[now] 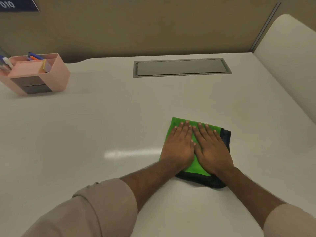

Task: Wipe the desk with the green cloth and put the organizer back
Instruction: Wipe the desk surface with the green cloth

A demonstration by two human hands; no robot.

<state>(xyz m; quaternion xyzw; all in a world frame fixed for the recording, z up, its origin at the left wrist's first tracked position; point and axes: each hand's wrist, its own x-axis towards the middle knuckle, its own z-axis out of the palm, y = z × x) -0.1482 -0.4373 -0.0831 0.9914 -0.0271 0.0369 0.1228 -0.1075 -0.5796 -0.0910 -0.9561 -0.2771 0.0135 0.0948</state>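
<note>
A folded green cloth (198, 165) with a dark underside lies on the white desk (102, 127), right of centre and near me. My left hand (178, 146) and my right hand (211, 147) rest flat on it side by side, palms down, fingers together and pointing away from me. Both hands press on the cloth rather than gripping it. The pink organizer (36, 74) stands at the far left of the desk. It holds pens and markers and has two grey drawers in front.
A grey cable-hatch cover (181, 67) is set flush into the desk at the back centre. A tan partition wall runs along the back edge, and a white panel (287, 65) rises along the right side. My rolled-up beige sleeves fill the near foreground.
</note>
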